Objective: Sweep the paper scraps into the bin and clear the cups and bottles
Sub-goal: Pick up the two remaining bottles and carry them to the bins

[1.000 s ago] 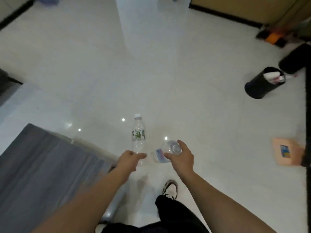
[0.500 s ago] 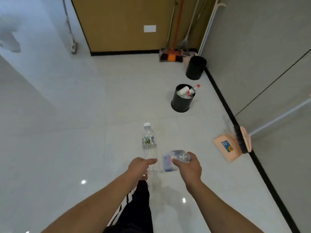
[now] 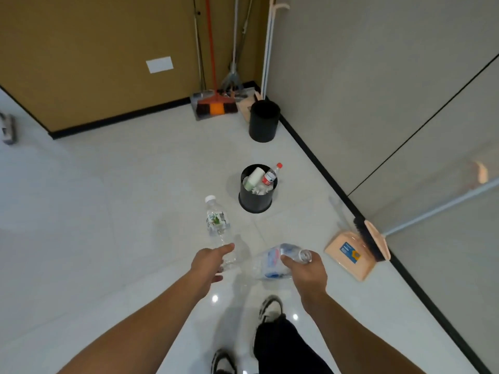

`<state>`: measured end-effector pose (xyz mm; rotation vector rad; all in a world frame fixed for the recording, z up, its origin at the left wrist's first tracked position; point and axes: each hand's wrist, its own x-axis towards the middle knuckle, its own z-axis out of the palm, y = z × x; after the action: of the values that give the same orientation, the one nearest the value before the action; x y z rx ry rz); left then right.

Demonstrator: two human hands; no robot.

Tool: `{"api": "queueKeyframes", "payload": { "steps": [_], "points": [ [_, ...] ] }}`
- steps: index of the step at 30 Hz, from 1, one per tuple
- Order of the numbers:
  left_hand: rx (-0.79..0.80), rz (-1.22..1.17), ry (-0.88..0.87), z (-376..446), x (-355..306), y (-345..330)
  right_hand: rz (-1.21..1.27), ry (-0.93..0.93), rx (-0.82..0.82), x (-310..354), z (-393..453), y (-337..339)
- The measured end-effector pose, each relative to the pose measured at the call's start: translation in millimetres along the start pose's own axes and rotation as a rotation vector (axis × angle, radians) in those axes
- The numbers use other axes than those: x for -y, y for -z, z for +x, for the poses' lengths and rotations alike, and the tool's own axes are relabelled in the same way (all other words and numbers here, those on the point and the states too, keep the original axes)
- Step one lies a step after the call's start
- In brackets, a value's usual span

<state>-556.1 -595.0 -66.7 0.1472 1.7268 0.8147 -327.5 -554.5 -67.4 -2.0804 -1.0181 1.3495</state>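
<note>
My left hand (image 3: 209, 263) grips the lower end of a clear plastic bottle with a green label (image 3: 217, 225), its white cap pointing away from me. My right hand (image 3: 305, 271) holds a second clear bottle with a blue label (image 3: 272, 261) near its open neck, lying sideways. Ahead on the floor stands a black bin (image 3: 256, 197) holding a red-capped bottle (image 3: 271, 175), a white cup and crumpled paper.
A peach dustpan with a brush (image 3: 356, 252) leans at the grey wall on the right. A second black bin (image 3: 264, 121) stands in the far corner beside brooms and mops (image 3: 214, 105). My feet show at the bottom on the white tiled floor.
My view has swung from the grey mat toward the corner, and the black bin now lies closer, straight ahead. Both hands keep hold of their bottles.
</note>
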Motion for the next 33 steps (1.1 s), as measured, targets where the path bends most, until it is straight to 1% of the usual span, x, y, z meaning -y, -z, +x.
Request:
{"api": "queueKeyframes", "payload": {
  "steps": [2, 6, 9, 11, 14, 16, 19, 22, 25, 27, 29, 33],
  "points": [
    [0.008, 0.054, 0.020, 33.3, -25.2, -11.7, -0.028, -0.006, 0.000, 24.7, 39.7, -16.3],
    [-0.013, 0.126, 0.076, 108.9, -70.4, -33.2, -0.134, -0.023, 0.065, 63.0, 137.3, -63.8],
    [-0.086, 0.150, 0.139, 162.2, -100.6, -47.2, -0.122, -0.146, 0.114, 94.7, 211.8, -105.1],
    [-0.135, 0.160, 0.206, 193.4, -123.8, -57.4, -0.107, -0.227, 0.106, 116.6, 258.6, -126.3],
    [-0.184, 0.226, 0.269, 253.9, -163.3, -75.3, -0.073, -0.299, 0.073, 143.8, 334.3, -152.1],
    [-0.179, 0.298, 0.266, 308.4, -191.4, -92.8, -0.052, -0.324, 0.053, 155.3, 391.2, -169.8],
    [-0.151, 0.447, 0.210, 404.7, -222.7, -123.1, -0.077, -0.311, 0.036, 156.6, 471.7, -197.5],
    [-0.063, 0.541, 0.163, 495.7, -240.7, -156.2, -0.088, -0.334, 0.021, 141.8, 533.4, -221.4],
    [0.025, 0.654, 0.132, 568.5, -244.7, -184.9, -0.052, -0.363, 0.015, 117.0, 564.0, -241.4],
    [0.068, 0.778, 0.112, 599.0, -241.2, -202.5, -0.008, -0.389, 0.016, 104.4, 573.5, -252.6],
    [0.091, 0.879, 0.060, 614.1, -233.3, -215.1, 0.014, -0.401, 0.007, 96.9, 581.2, -261.0],
    [0.132, 0.929, 0.042, 603.5, -214.3, -225.4, 0.047, -0.421, 0.035, 94.5, 587.7, -258.6]
  ]
}}
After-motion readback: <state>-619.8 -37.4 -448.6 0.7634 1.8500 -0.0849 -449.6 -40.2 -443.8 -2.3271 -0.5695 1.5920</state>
